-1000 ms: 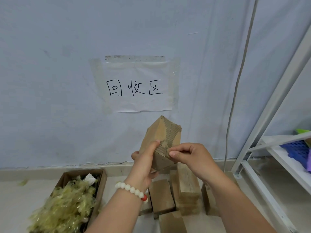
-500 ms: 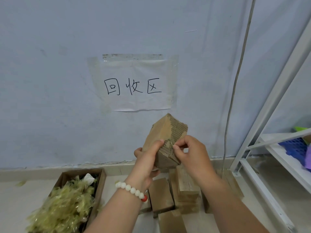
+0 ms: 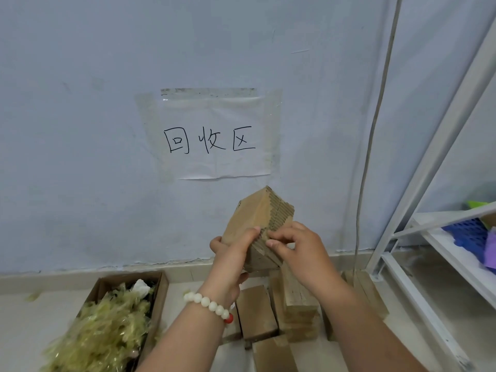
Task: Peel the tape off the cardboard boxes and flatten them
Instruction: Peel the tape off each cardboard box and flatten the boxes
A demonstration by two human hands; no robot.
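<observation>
The left hand (image 3: 230,253) grips a small cardboard box (image 3: 257,224) held up at 12 o'clock of the floor stack; right hand (image 3: 298,245) fingers pinch its ridged edge, probably tape. Light, stiff; hold the flat sides

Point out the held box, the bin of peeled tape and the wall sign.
held box (image 3: 249,218), head view, its left brown face.
bin of peeled tape (image 3: 160,296), head view, its right cardboard wall.
wall sign (image 3: 214,162), head view, blank paper below the writing.
</observation>
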